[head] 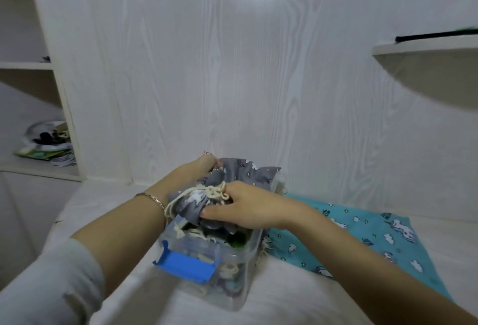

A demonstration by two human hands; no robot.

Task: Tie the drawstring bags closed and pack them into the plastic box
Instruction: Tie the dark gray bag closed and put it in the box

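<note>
A clear plastic box [232, 267] with a blue latch [186, 265] stands on the white surface, holding several packed bags. On top lies a grey drawstring bag [245, 172] with a white print and a knotted cream cord [212, 192]. My left hand [205, 163] grips the bag's far left edge. My right hand [243, 207] presses down on the bag's near, tied end, fingers curled over the cloth. A teal printed drawstring bag [362, 242] lies flat on the surface to the right of the box.
A white wood-grain wall rises right behind the box. Open shelves at the left hold a round dish [49, 138] with small items. A rounded shelf [426, 47] juts out at the upper right.
</note>
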